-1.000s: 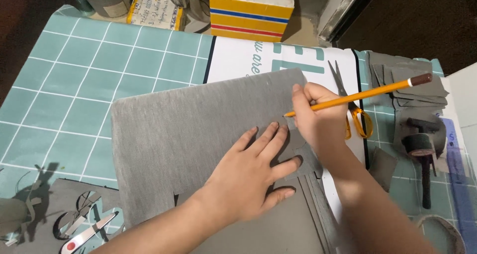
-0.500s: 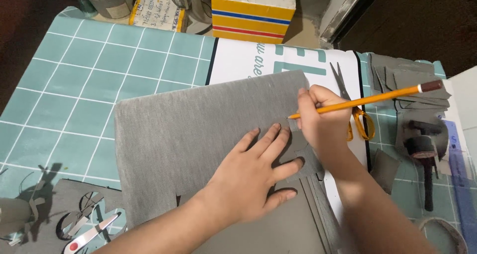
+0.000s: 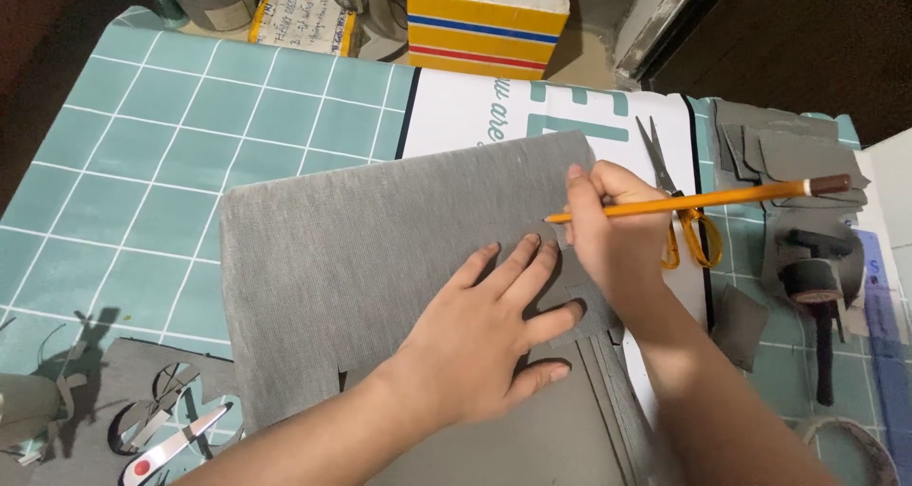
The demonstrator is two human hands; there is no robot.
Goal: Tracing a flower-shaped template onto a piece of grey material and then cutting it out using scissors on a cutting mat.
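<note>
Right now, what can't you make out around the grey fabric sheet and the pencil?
Head view only:
- Any mark under the orange pencil tip: covered by the right hand.
- Small grey piece under the left hand: mostly covered by the fingers.
- Grey fabric sheet, near edge: cut off by the frame bottom.

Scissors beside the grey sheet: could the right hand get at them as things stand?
Probably yes. The scissors lie uncovered just beyond the right hand, with nothing between them. But that hand grips a pencil, whose shaft crosses above the scissors, so its fingers are not free.

A craft workbench: a gridded cutting mat, scissors and grey fabric offcuts crowd it.
</note>
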